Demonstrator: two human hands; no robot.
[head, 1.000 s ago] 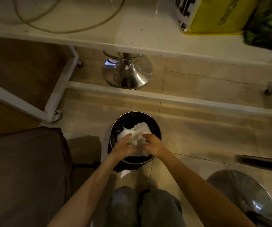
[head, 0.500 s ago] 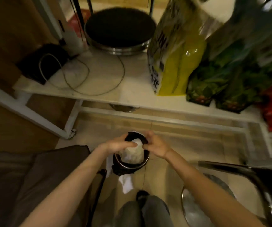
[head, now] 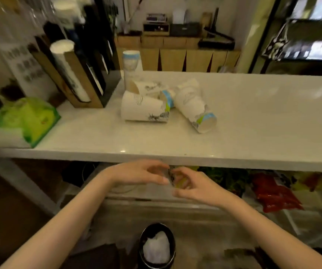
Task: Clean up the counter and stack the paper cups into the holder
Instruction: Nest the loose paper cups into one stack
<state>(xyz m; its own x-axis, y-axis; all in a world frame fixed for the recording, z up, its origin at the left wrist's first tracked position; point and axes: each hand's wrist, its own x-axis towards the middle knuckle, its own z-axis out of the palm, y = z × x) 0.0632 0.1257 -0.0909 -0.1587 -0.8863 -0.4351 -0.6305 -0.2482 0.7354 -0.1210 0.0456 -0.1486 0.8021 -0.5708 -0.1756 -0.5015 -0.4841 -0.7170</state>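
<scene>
Now your hands are below the front edge of the white glossy counter (head: 253, 117), empty and loosely open: your left hand (head: 142, 172) has its fingers curled but closed on nothing, and your right hand (head: 191, 186) is cupped the same way, the two almost touching at the fingertips. Down between your arms sits the small round black bin (head: 157, 247) with crumpled white paper inside, so the wiping part looks done and the cup stacking looks like the step in hand.

None of the white printed paper cups is held yet. Four or so lie tipped over in a loose cluster on the middle of the counter: the large cup on its side (head: 143, 108) nearest you, the cup with a blue and green band (head: 195, 107) to its right, mouth facing you, and two more behind them, touching or overlapping; the blur hides exactly how. A tall upright stack of cups (head: 131, 67) stands just behind the cluster.

The brown and black slotted cup holder (head: 82, 74) stands at the counter's left, tilted back, with a white stack already in one slot. Your next move, as I judge it, calls for reaching up over the edge, gathering the fallen cups mouth to base, and nesting them before feeding them in.

A green tissue pack (head: 23, 121) rests at the near left corner. Beyond the counter are wooden cabinets (head: 175, 57) and dark shelving on the right.
</scene>
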